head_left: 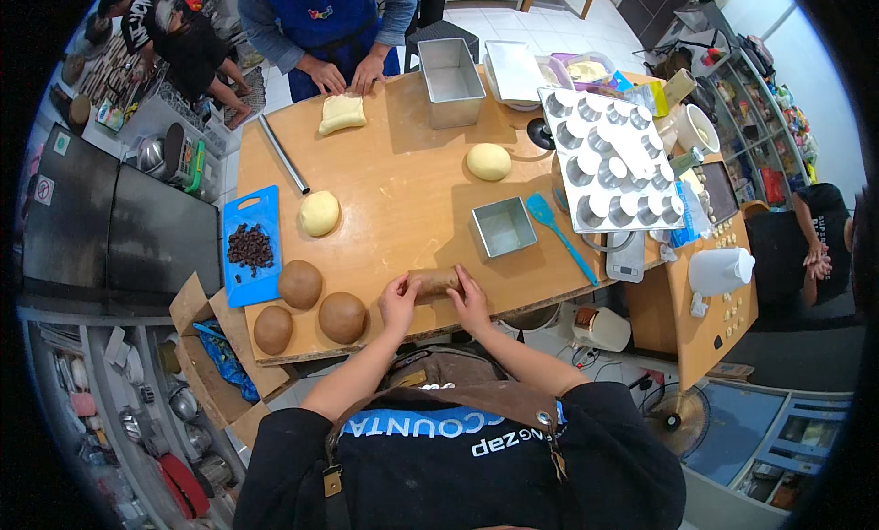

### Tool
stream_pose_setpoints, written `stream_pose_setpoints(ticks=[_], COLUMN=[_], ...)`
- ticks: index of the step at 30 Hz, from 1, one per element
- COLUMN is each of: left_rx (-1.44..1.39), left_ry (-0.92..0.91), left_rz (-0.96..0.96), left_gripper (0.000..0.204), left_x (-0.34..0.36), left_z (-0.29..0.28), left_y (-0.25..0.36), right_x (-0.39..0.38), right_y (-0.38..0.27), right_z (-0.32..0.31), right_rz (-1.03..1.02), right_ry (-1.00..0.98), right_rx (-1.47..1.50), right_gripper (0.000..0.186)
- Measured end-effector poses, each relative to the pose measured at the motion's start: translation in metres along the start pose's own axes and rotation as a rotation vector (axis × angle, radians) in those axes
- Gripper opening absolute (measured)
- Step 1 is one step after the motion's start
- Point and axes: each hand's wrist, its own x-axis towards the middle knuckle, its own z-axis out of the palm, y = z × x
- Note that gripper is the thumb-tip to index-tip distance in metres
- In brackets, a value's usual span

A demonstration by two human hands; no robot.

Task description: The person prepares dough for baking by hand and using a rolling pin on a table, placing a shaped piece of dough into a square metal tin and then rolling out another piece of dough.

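Observation:
A short log of brown dough (433, 285) lies at the near edge of the table. My left hand (398, 304) holds its left end, with the fingers curled against it. At the other end my right hand (470, 301) grips the dough between thumb and fingers. Left of my hands sit three smooth brown dough balls, the closest one (342, 318) beside my left forearm. Beyond them a blue cutting board (252, 287) carries a pile of dark chocolate chips (250, 246). An empty square metal tin (504, 228) stands just past my right hand, next to a blue spatula (562, 239).
Across the table (394, 191), a co-worker's hands (348, 72) touch pale dough (342, 114). Two pale dough balls, a metal rod (285, 155), and a tall loaf tin (453, 83) are on it. At right, a muffin pan (612, 159) rises above a scale (626, 257).

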Motion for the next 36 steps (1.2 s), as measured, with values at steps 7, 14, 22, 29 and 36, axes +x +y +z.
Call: stream_pose_setpoints(ticks=[7,14,22,29,36], left_rx=[0.301,0.228,0.346,0.824,0.764], left_ry=[0.121,0.036,0.029,-0.593,-0.521], left_rz=[0.019,-0.118,-0.149,0.883,0.499], left_gripper=[0.034,0.022,0.040,0.083,0.081], left_x=[0.002,0.021,0.024,0.029,0.048], left_z=[0.010,0.004,0.001,-0.026,-0.002], left_y=[0.034,0.038,0.041,0.061,0.052], right_x=[0.013,0.029,0.043,0.030,0.060], right_y=[0.003,0.002,-0.010,0.003,-0.001], right_z=[0.006,0.004,-0.011,-0.024,0.003], right_rz=[0.071,0.350,0.344,-0.437,-0.111], right_ry=[0.121,0.234,0.021,-0.224,-0.275], right_rx=[0.040,0.318,0.036,-0.509,-0.183], right_gripper=[0.054,0.035,0.037,0.085,0.101])
